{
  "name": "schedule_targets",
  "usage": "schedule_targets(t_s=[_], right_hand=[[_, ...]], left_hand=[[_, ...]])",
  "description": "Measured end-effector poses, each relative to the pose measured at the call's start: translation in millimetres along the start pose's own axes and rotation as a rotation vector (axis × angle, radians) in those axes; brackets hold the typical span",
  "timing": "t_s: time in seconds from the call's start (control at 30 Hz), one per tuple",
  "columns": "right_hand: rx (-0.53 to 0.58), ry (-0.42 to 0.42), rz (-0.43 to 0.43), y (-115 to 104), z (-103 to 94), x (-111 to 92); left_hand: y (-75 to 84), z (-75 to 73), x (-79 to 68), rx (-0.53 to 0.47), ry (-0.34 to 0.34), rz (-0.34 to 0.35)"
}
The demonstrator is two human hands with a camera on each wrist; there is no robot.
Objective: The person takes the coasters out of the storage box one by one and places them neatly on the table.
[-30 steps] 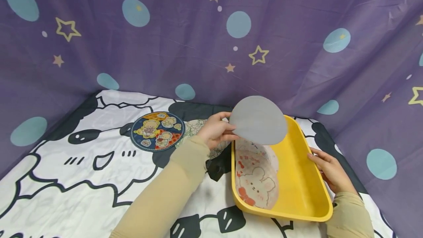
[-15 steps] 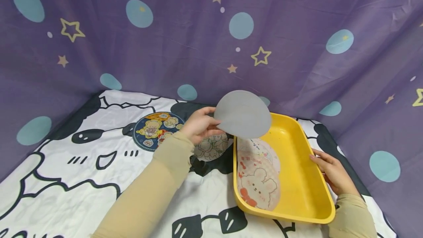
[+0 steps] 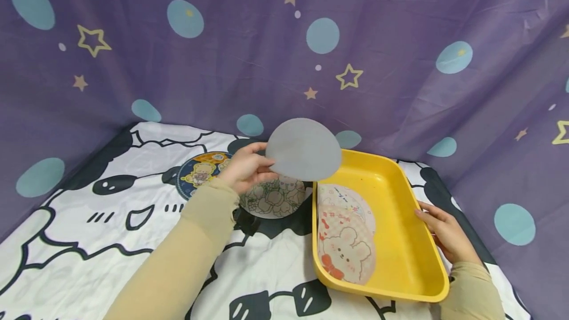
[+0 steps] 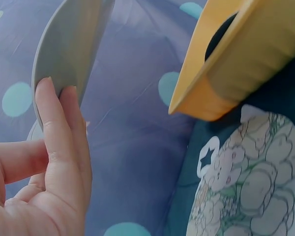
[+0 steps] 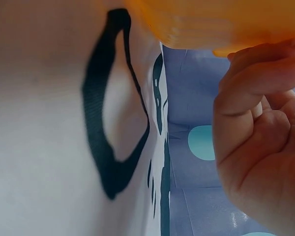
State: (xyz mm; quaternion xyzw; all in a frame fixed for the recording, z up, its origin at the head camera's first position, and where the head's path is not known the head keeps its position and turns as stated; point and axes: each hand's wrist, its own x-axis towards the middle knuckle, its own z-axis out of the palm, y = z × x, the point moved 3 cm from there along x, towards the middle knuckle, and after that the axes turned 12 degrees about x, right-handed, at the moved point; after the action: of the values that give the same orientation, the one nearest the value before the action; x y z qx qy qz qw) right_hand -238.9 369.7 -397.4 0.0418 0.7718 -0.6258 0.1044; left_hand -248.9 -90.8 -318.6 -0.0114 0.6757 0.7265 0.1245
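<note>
My left hand [image 3: 249, 168] pinches the left edge of a thin round grey mat [image 3: 304, 149], raised above the bed cover and tilted with its plain side toward me. In the left wrist view the mat [image 4: 71, 44] bends slightly over my fingertips. Below it lies a round flower-print mat [image 3: 275, 200], partly covered by the hand. A yellow tray [image 3: 393, 231] stands to the right, its right rim held by my right hand [image 3: 450, 231]. Inside, along the tray's left wall, a bunny-print mat [image 3: 348, 251] overlaps a pale patterned mat [image 3: 353, 201].
Left of the flower-print mat is a dark blue round mat [image 3: 191, 177] with cartoon bears, partly behind my left hand. A black-and-white cartoon cloth [image 3: 169, 206] covers the surface. A purple curtain [image 3: 249, 53] with stars rises behind and at both sides.
My left hand has carried the grey mat leftward, from over the tray to above the flower-print mat, which shows more now. The right hand stays on the tray's rim.
</note>
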Motion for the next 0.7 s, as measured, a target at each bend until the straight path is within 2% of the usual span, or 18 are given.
schedule_targets(t_s=[0.27,0.53,0.7], right_hand=[[0.016,-0.003,-0.017,-1.1,0.8,-0.3],[0.02,-0.01,-0.028,-0.7,1.0,0.2],[0.021,-0.013,-0.014,2.3,-1.6,-0.3]], left_hand=[[3.0,-20.8,-5.8,-0.003,0.023,0.025],[11.6,-40.1,-15.7,-0.011,0.046,0.018],[10.7,-49.8,-20.8,0.013,0.06,0.014]])
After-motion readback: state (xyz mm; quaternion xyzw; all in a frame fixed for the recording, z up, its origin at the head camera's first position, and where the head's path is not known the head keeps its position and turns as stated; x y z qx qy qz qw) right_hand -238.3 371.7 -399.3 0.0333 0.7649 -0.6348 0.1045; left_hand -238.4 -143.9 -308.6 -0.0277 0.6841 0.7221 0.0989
